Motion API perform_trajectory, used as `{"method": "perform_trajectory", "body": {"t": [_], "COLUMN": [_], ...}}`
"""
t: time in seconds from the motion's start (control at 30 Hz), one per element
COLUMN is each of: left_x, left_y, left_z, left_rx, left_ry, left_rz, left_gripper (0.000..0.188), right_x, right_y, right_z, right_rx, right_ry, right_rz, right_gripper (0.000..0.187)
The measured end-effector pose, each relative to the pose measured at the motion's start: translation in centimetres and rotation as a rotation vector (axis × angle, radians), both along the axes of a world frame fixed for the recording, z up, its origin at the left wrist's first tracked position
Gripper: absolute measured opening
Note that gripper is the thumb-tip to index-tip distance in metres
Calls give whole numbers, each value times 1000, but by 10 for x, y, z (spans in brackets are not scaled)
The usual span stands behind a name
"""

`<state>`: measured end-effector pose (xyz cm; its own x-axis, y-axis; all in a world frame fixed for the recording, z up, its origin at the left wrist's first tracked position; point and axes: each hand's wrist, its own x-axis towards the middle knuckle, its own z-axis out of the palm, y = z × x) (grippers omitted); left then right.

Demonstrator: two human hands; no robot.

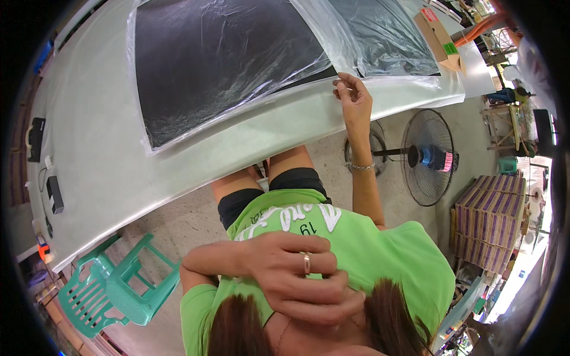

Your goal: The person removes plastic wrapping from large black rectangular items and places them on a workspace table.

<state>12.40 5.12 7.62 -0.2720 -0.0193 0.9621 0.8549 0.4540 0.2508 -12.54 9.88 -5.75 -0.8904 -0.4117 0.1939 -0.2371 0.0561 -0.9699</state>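
My right hand point(354, 98) is at the table's near edge, its thumb and fingers pinched at the border of a clear plastic sheet point(255, 105). The wrinkled plastic covers a large black rectangular sheet point(219, 59). To its right lies a second dark sheet point(383, 35), also under clear film. My left hand point(300, 273) rests against my upper chest at the neckline of my green shirt point(404, 255). Its fingers are curled, with a ring on one; the fingertips are partly hidden, so I cannot tell whether they hold anything.
The white table point(95, 172) runs across the front. A cardboard box point(439, 38) sits at its far right, a tape dispenser point(35, 139) at its left. A standing fan point(427, 157) is to my right. Green plastic chairs point(127, 285) are at the lower left, a striped covered stack point(490, 222) at the right.
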Motion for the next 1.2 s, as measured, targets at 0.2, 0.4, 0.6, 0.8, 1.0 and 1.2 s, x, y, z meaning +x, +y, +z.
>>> {"method": "perform_trajectory", "body": {"t": [0.2, 0.4, 0.6, 0.8, 1.0, 1.2], "left_x": [-4, -26, -30, -31, -33, -34], "left_y": [-39, -66, -75, -76, -72, -68], "left_z": [-33, -114, -141, -133, -135, -132], "left_rx": [-68, 196, 405, 443, 402, 382], "left_ry": [-441, -987, -1053, -1161, -1170, -1168], "left_rz": [256, 324, 315, 295, 378, 428], "left_gripper": [16, 12, 17, 16, 16, 17], "right_x": [2, 1, 1, -5, -7, -13], "right_y": [0, -2, 0, 2, 4, 7], "right_z": [12, 9, 9, 8, 9, 13], "right_rx": [33, 18, -107, -73, -89, -95], "right_ry": [0, -96, -260, -253, -296, -351], "right_rz": [22, 24, 53, 66, 98, 122], "right_gripper": [20, 21, 21, 23, 27, 30]}}
